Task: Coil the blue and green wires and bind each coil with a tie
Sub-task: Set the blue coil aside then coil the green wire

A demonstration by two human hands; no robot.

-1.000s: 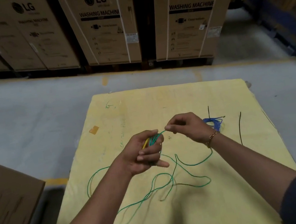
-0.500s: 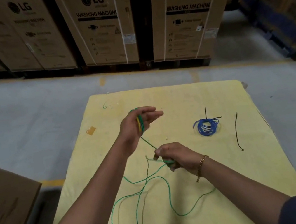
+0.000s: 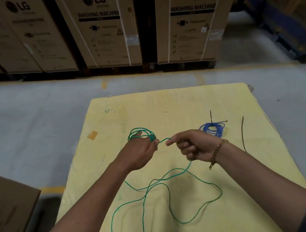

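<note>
Tall brown cardboard washing-machine boxes [image 3: 106, 29] fill the top of frame, not in play. Flat pale-yellow padded table top [image 3: 166, 103] takes centre and bottom.

Most of the thin green wire [image 3: 177, 174] lies slack in big crossing loops across lower centre. One run goes off the bottom edge.

Left hand [image 3: 138, 154], just left of centre: several turns sit round my fingers as a small green coil [image 3: 141, 133], and I'm nipping the strand where it leaves.

Right hand [image 3: 193, 145], just right of it: fingers curled, tips pinching the same strand, with a short span between the hands.

Small blue wire coil [image 3: 213, 129] lies on the table just beyond my right hand, with a thin black tie [image 3: 211, 115] at it. Can't tell if it's cinched. Second thin black tie [image 3: 243, 135] lies loose at right-centre.

Risks, my read:
- The slack loops cross, so a fast pull could snag them into a knot.
- The off-edge run could catch.
- If my left fingers relax, the turns spring open.
- Uneven tension makes a sloppy coil that's hard to tie.
</note>
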